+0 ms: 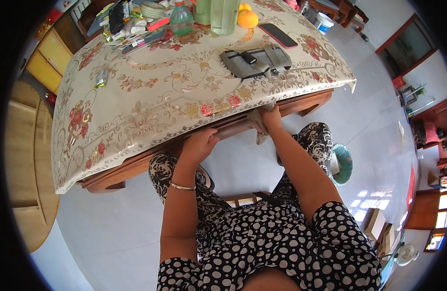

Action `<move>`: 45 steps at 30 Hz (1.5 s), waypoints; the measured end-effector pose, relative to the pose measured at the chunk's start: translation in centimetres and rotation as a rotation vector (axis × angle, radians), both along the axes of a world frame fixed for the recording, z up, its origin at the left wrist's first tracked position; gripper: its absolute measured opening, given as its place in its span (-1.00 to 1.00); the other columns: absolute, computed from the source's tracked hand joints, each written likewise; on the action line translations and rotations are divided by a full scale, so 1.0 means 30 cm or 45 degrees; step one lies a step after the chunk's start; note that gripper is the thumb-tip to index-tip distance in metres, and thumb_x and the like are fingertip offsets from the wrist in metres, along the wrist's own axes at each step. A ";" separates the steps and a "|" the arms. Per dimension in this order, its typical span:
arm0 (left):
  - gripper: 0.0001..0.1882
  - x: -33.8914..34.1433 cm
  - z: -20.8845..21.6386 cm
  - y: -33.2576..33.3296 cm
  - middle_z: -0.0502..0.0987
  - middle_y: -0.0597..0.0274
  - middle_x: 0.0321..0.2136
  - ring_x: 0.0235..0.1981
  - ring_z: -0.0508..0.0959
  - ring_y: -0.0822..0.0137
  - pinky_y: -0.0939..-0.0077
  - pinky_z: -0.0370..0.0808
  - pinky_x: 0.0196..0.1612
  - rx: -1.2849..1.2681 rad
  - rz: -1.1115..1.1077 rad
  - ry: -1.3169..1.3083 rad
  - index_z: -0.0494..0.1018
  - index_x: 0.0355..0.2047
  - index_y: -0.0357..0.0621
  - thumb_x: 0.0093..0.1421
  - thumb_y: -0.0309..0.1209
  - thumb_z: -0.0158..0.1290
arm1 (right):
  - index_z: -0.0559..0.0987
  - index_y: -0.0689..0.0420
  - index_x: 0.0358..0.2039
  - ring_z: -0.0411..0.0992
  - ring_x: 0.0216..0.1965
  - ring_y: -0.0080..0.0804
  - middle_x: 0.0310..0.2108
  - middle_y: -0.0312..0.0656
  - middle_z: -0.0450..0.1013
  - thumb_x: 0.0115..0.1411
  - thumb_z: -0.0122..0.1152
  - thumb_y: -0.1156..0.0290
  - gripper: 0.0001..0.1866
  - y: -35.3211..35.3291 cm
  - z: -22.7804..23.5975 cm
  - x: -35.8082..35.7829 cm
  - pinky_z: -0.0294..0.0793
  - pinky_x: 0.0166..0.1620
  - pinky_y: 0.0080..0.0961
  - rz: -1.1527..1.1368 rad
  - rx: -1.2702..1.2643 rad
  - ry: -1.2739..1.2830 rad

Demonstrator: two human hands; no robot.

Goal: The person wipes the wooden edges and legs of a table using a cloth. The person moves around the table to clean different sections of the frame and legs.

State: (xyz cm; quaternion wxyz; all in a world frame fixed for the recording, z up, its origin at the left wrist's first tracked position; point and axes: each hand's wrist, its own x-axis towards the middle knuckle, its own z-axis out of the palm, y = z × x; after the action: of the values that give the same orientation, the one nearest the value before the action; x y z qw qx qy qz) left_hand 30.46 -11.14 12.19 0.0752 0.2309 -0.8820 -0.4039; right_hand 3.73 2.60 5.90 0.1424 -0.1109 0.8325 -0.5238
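A flower-patterned tablecloth (175, 97) covers the table, and below its front hem runs a reddish-brown wooden edge (301, 103). My right hand (271, 118) is closed on a grey-brown cloth (260, 130), pressed against this wood; part of the cloth hangs below the edge. Farther left, my left hand (198, 146) rests on the same wooden edge, its thumb apart from the fingers and nothing visible held. Its fingertips are partly hidden. Above the right hand, on the tabletop, lies a grey folded pouch or strap-like item (256, 62) with a black buckle.
A phone (278, 36), orange fruit (248, 18), a clear pitcher (224, 17), a green-tinted bottle (181, 20) and small clutter stand at the table's far side. A green bin (343, 164) is beside my right knee. A round wooden board (32, 165) leans at left.
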 end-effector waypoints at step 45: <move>-0.44 -0.262 -0.092 0.143 0.56 -0.10 -0.16 -0.16 0.58 0.03 0.30 0.50 -0.11 0.107 -0.110 0.109 0.27 0.17 -0.21 0.19 -0.36 0.15 | 0.50 0.26 -0.04 0.50 -0.12 0.05 -0.20 0.18 0.52 -0.04 0.30 0.24 -0.45 0.135 0.252 -0.233 0.46 -0.04 -0.19 0.897 0.718 0.246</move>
State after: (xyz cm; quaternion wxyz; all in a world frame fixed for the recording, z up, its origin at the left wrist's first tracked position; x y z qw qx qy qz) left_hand 22.60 -6.86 9.42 0.0857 0.1782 -0.8694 -0.4527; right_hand -3.26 6.64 13.47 0.2580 -0.3923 0.8636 -0.1838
